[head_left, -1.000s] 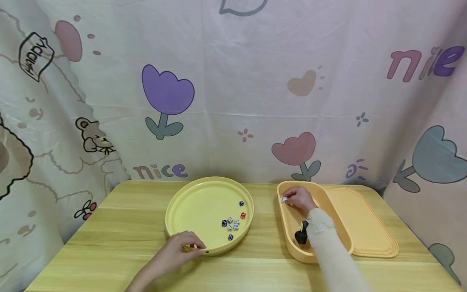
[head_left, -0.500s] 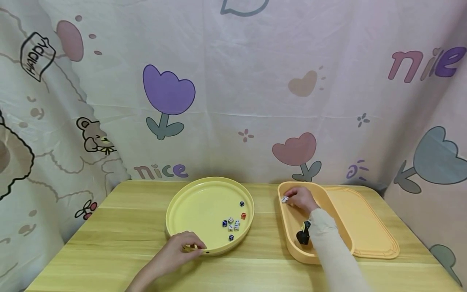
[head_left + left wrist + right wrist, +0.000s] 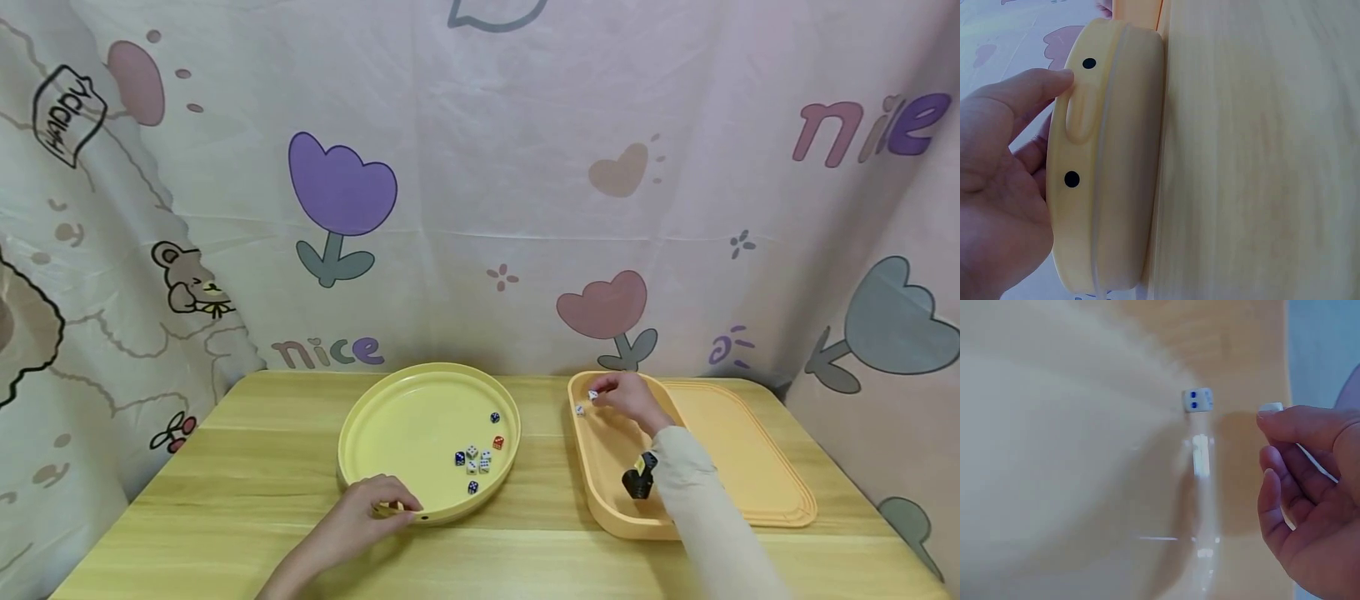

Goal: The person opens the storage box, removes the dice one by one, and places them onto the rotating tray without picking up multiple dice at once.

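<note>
My right hand (image 3: 630,400) pinches a white die (image 3: 1270,407) between thumb and fingertips, over the far left end of an orange oblong box (image 3: 624,525). Inside that box, another white die (image 3: 1194,401) with blue pips lies near the wall, apart from the hand. My left hand (image 3: 367,510) grips the near rim of a round yellow tray (image 3: 1075,228). Its thumb is on the rim's edge in the left wrist view, with the other fingers partly hidden behind. Several dice lie in the tray's right part: white dice (image 3: 484,465), dark blue dice (image 3: 460,458) and a red die (image 3: 498,442).
A flat orange lid (image 3: 750,450) lies right of the box, against it. A black device (image 3: 639,477) sits by the right sleeve, above the box. The wooden table (image 3: 247,467) ends at a printed curtain (image 3: 465,192) behind.
The right hand has lifted away from the box's left wall, up and rightward, carrying one white die; another white die now shows where it was. The left hand stays on the tray.
</note>
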The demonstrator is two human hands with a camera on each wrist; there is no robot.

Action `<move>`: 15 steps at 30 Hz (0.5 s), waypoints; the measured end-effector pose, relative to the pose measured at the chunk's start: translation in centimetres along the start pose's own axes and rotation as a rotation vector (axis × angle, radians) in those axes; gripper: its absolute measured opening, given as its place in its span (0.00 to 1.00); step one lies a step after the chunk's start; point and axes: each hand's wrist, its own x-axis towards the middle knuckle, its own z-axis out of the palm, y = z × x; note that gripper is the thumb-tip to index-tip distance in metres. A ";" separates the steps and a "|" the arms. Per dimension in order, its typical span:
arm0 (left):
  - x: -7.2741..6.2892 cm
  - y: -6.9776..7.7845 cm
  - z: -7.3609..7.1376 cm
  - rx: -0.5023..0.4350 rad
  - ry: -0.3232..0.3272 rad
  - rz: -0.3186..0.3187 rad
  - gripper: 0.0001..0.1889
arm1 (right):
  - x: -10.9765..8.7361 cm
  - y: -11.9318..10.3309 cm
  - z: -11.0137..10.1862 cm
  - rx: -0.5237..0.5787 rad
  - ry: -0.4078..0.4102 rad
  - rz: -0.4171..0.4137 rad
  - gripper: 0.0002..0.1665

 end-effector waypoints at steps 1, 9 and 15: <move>0.0 0.0 0.0 -0.002 0.000 0.000 0.06 | -0.1 0.0 -0.2 0.003 -0.004 -0.001 0.10; 0.1 0.3 -0.1 -0.009 -0.006 -0.012 0.06 | -1.2 -1.5 -1.5 0.102 -0.032 0.016 0.13; 0.1 0.3 -0.1 -0.003 -0.002 -0.023 0.07 | -2.0 -3.5 -1.3 0.145 -0.008 0.019 0.12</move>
